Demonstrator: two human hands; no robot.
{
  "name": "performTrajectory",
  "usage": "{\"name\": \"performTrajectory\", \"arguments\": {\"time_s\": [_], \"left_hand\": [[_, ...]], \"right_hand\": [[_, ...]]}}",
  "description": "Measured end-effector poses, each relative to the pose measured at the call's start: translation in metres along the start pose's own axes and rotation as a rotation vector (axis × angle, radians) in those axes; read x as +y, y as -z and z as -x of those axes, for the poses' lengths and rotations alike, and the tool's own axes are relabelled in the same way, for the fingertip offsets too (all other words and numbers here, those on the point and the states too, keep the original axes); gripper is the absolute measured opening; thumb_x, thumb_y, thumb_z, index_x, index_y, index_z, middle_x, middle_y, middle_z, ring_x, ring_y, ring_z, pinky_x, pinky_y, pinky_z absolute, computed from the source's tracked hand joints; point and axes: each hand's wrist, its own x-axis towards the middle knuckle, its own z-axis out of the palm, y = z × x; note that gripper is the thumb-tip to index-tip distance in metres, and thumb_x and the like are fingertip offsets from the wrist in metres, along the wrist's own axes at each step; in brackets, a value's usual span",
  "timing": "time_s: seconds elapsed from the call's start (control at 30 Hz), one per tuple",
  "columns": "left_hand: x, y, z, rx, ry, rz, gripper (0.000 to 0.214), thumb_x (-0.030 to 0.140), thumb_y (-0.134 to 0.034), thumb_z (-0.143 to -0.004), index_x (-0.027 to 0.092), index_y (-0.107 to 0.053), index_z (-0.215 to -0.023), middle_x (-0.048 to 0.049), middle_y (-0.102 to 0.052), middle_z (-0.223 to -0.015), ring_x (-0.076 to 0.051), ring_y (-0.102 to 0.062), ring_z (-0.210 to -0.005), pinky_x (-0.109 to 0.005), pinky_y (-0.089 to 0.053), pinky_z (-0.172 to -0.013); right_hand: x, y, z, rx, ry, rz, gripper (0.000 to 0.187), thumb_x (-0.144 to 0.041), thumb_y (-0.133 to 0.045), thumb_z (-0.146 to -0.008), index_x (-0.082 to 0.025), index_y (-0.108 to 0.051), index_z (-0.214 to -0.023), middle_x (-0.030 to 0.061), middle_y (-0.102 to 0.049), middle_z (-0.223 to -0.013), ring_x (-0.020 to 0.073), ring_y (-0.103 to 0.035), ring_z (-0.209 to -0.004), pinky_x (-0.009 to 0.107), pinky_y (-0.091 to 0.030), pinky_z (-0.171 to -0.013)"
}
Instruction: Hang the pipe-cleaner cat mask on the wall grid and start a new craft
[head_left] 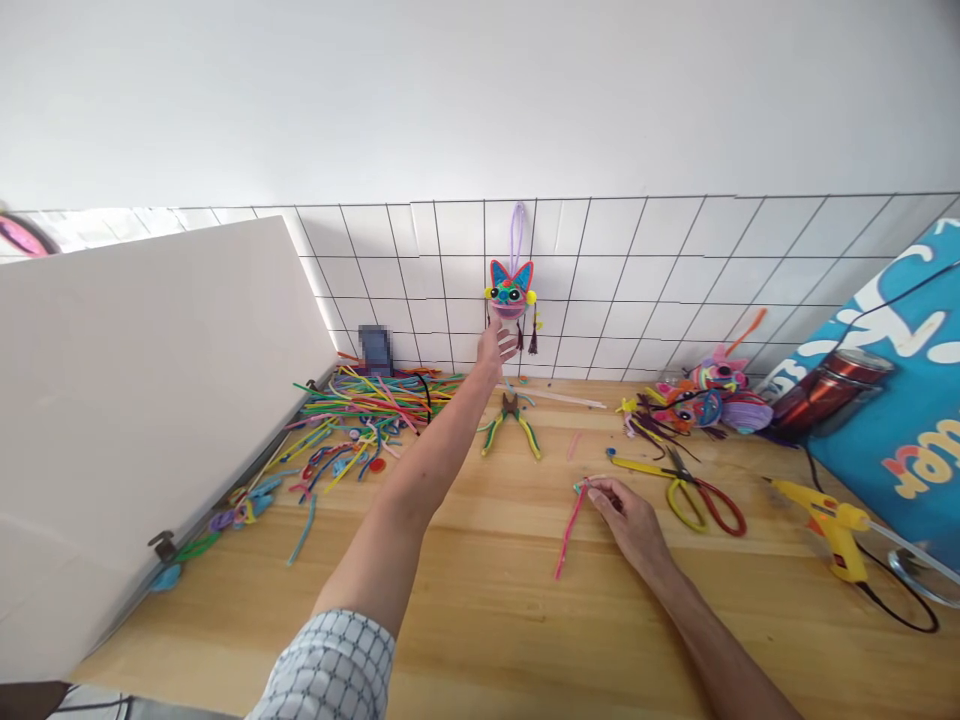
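My left hand point(495, 348) reaches far forward to the wire grid point(637, 270) on the wall, fingers spread, just below a blue and pink pipe-cleaner figure point(511, 289) that hangs there by a lilac loop. Whether the fingers touch it I cannot tell. My right hand point(628, 514) rests on the wooden table point(480, 600) and pinches the top end of a pink pipe cleaner point(571, 524) that lies on the wood toward me.
Pliers point(511, 420) lie beyond my hands. A heap of coloured pipe cleaners point(360, 410) is at the left by a white board point(135, 400). Scissors point(694, 490), a yellow glue gun point(832, 520), finished figures point(705, 395) and a blue box point(900, 400) fill the right.
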Motion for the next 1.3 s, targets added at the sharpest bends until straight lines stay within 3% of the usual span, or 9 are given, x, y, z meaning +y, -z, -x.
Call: {"name": "performTrajectory", "arguments": {"time_s": [0.13,0.23,0.43,0.63,0.7,0.8,0.9,0.97,1.3], "left_hand": [[-0.015,-0.003,-0.001,0.038,-0.15,-0.354,0.029,0.028,-0.061,-0.102,0.018,-0.075,-0.125,-0.0178,-0.065,-0.148,-0.032,-0.058,-0.143,-0.046,-0.047,-0.122],[-0.016,-0.008,-0.002,0.037,-0.238,-0.544,0.03,0.015,-0.064,-0.097,0.017,-0.079,-0.122,-0.0162,-0.054,-0.161,-0.032,-0.047,-0.154,-0.044,-0.033,-0.134],[-0.005,-0.022,-0.012,0.034,-0.31,-0.854,0.041,0.019,-0.059,-0.103,0.022,-0.071,-0.142,-0.0147,-0.05,-0.163,-0.035,-0.05,-0.149,-0.046,-0.038,-0.129],[-0.002,-0.021,-0.014,0.079,-0.314,-0.974,0.038,0.024,-0.06,-0.104,0.016,-0.068,-0.14,-0.0219,-0.055,-0.158,-0.04,-0.053,-0.145,-0.049,-0.043,-0.121],[-0.002,-0.018,-0.012,0.081,-0.271,-0.866,0.036,0.033,-0.067,-0.103,0.017,-0.069,-0.136,-0.0208,-0.062,-0.149,-0.037,-0.059,-0.139,-0.046,-0.046,-0.117],[-0.003,-0.014,-0.01,0.052,-0.11,-0.422,0.047,0.044,-0.07,-0.102,0.018,-0.062,-0.141,-0.0168,-0.071,-0.136,-0.029,-0.072,-0.118,-0.038,-0.054,-0.101],[-0.006,-0.012,-0.01,-0.031,-0.018,0.05,0.058,0.036,-0.067,-0.104,0.021,-0.046,-0.156,-0.0147,-0.07,-0.141,-0.02,-0.077,-0.095,-0.029,-0.056,-0.081],[-0.008,-0.013,-0.011,-0.074,-0.029,0.216,0.059,0.03,-0.066,-0.103,0.024,-0.045,-0.159,-0.013,-0.07,-0.143,-0.017,-0.077,-0.09,-0.027,-0.055,-0.076],[-0.007,-0.017,-0.013,0.013,-0.149,0.271,0.055,0.03,-0.075,-0.101,0.023,-0.055,-0.152,-0.0115,-0.076,-0.133,-0.012,-0.074,-0.08,-0.023,-0.054,-0.07]], "right_hand": [[0.002,-0.001,0.0,-0.005,0.009,0.006,0.05,-0.069,-0.063,-0.086,-0.022,-0.079,-0.094,0.0105,-0.082,-0.101,0.0257,-0.07,-0.076,0.038,-0.056,-0.075],[0.004,0.0,0.0,-0.013,0.011,0.012,0.05,-0.069,-0.063,-0.087,-0.022,-0.079,-0.094,0.0109,-0.082,-0.105,0.0251,-0.07,-0.076,0.038,-0.057,-0.075],[0.006,0.001,0.0,-0.009,0.014,0.048,0.049,-0.067,-0.062,-0.088,-0.021,-0.079,-0.097,0.012,-0.083,-0.111,0.0272,-0.075,-0.086,0.038,-0.059,-0.078],[0.001,0.005,0.002,-0.029,0.031,0.073,0.048,-0.066,-0.063,-0.091,-0.022,-0.08,-0.098,0.011,-0.083,-0.109,0.0263,-0.074,-0.083,0.037,-0.06,-0.077],[0.001,0.006,0.002,-0.029,0.031,0.077,0.047,-0.066,-0.064,-0.091,-0.022,-0.08,-0.097,0.0105,-0.083,-0.105,0.0251,-0.073,-0.08,0.037,-0.061,-0.078],[0.004,0.006,0.001,-0.026,0.02,0.094,0.049,-0.067,-0.064,-0.091,-0.021,-0.081,-0.098,0.0105,-0.083,-0.105,0.0235,-0.07,-0.075,0.037,-0.061,-0.076],[0.007,0.006,0.001,-0.036,0.008,0.112,0.051,-0.068,-0.064,-0.09,-0.021,-0.082,-0.099,0.0108,-0.083,-0.108,0.0239,-0.071,-0.078,0.036,-0.06,-0.076],[0.008,0.006,0.0,-0.046,-0.004,0.121,0.051,-0.069,-0.064,-0.091,-0.022,-0.082,-0.1,0.0105,-0.083,-0.109,0.0243,-0.073,-0.08,0.036,-0.06,-0.076],[0.006,0.003,-0.002,-0.038,-0.017,0.114,0.049,-0.069,-0.064,-0.09,-0.023,-0.081,-0.096,0.0103,-0.083,-0.108,0.0249,-0.074,-0.082,0.036,-0.059,-0.076]]}}
